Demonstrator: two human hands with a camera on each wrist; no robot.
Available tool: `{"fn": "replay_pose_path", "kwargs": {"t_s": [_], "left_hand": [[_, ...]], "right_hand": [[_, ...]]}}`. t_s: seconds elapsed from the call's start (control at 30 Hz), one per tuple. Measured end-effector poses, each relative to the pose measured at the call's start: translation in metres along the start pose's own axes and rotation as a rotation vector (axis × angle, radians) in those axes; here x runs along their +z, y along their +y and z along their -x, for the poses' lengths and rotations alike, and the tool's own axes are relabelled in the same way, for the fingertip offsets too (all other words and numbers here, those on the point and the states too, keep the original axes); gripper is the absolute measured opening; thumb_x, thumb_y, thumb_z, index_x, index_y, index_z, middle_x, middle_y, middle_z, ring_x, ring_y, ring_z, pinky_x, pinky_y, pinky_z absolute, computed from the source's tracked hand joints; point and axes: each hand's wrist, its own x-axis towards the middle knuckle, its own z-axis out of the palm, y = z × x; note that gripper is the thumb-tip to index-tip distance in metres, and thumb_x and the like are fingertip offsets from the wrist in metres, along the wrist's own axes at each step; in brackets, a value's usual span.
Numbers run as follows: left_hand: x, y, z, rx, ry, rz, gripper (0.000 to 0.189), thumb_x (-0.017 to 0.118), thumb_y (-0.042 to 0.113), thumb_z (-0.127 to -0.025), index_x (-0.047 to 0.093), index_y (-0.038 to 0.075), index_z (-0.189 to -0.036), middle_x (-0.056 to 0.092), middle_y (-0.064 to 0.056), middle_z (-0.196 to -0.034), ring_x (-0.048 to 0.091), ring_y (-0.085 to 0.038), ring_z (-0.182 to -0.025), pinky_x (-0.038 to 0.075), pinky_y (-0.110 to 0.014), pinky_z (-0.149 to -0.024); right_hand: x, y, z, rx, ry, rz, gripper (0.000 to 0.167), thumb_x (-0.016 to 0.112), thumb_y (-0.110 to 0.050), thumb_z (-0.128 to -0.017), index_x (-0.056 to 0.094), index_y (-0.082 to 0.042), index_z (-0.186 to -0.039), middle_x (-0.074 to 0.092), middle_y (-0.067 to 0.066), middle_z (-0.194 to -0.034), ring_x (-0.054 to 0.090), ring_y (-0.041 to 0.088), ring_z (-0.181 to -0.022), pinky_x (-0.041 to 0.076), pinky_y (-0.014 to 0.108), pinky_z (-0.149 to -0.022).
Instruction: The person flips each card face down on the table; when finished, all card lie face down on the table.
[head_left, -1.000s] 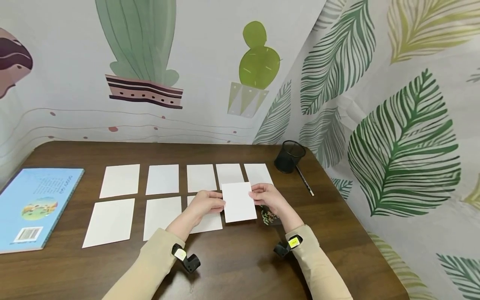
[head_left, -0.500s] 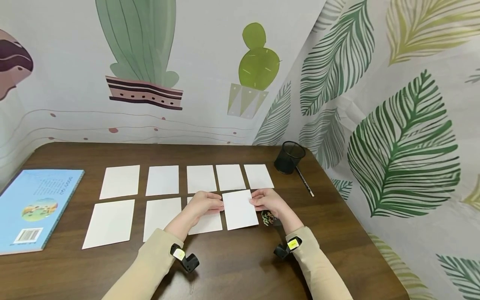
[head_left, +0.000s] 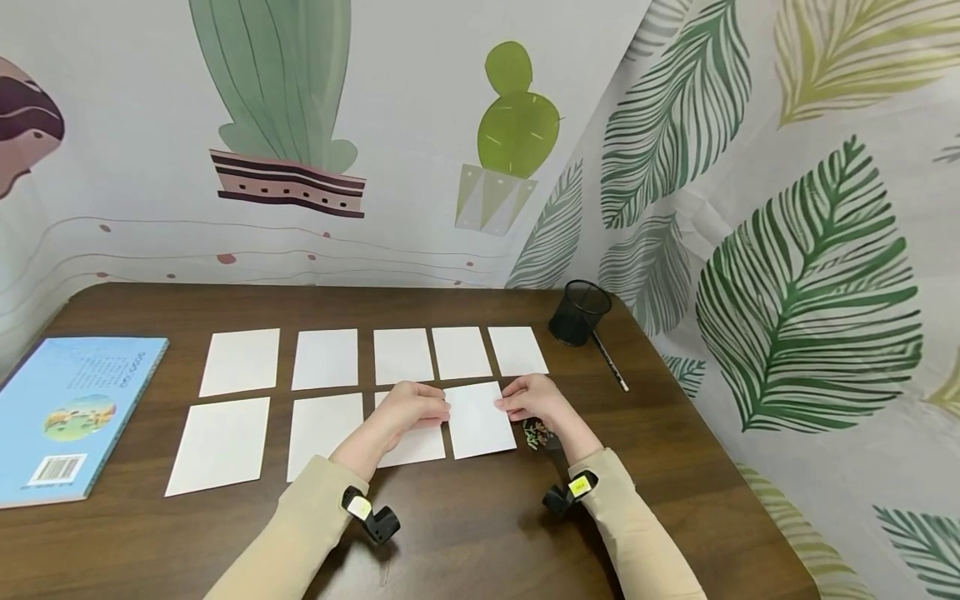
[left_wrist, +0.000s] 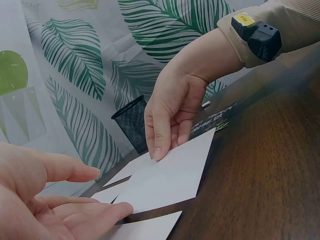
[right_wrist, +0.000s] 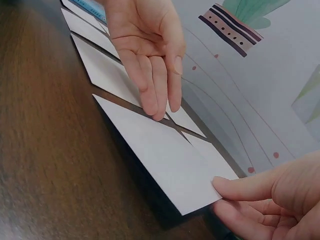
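Note:
The right hand (head_left: 534, 398) pinches the right edge of a blank white card (head_left: 480, 425), thumb on top and fingers underneath. In the right wrist view, the card's near corner (right_wrist: 182, 202) is tilted up over a dark shadow. At the card's left edge is the left hand (head_left: 408, 412), its fingers extended and relaxed; its fingertips (left_wrist: 125, 209) lie right by that edge in the left wrist view. Below the left hand, another white card (head_left: 420, 450) is partly covered. A dark card printed with lettering and flowers (left_wrist: 215, 122) lies beside the right hand, partly hidden.
Several white cards lie in a back row (head_left: 326, 360) and a front row (head_left: 221, 446) on the brown table (head_left: 465, 533). A blue book (head_left: 90, 383) is at the left. Back right stand a black mesh pen cup (head_left: 577, 317) and a pencil (head_left: 611, 364) beside it.
The white card has come down and towards the person, uncovering the lower edges of the back-row cards. Both hands stay at its sides, with the right shifting slightly.

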Motion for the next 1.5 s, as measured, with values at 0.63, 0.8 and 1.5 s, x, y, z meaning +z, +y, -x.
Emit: {"fn": "replay_pose_path", "kwargs": {"t_s": [0.63, 0.8, 1.5], "left_hand": [[0.007, 0.001, -0.002, 0.057, 0.041, 0.104, 0.043, 0.062, 0.002, -0.091, 0.053, -0.014, -0.129, 0.067, -0.026, -0.115, 0.07, -0.018, -0.095, 0.056, -0.032, -0.092], [0.025, -0.003, -0.01, 0.067, 0.05, 0.142, 0.039, 0.062, 0.004, -0.092, 0.056, -0.01, -0.129, 0.067, -0.024, -0.116, 0.069, -0.02, -0.098, 0.054, -0.035, -0.096], [0.111, 0.017, -0.022, -0.034, -0.169, 0.283, 0.06, 0.043, 0.008, -0.098, 0.019, -0.019, -0.146, 0.025, -0.033, -0.154, 0.029, -0.046, -0.142, 0.031, -0.047, -0.118]], "right_hand": [[-0.03, 0.008, 0.005, -0.077, 0.068, -0.112, 0.034, 0.071, -0.004, -0.087, 0.058, 0.016, -0.112, 0.07, 0.008, -0.084, 0.067, 0.01, -0.069, 0.06, 0.026, -0.07], [-0.061, 0.02, 0.011, -0.102, 0.104, -0.082, 0.04, 0.068, -0.004, -0.089, 0.055, 0.018, -0.119, 0.071, 0.014, -0.096, 0.069, 0.013, -0.082, 0.06, 0.03, -0.081], [-0.08, 0.042, 0.036, -0.064, 0.088, 0.098, 0.05, 0.063, -0.006, -0.092, 0.047, 0.013, -0.136, 0.051, 0.033, -0.138, 0.051, 0.042, -0.129, 0.051, 0.045, -0.101]]}}
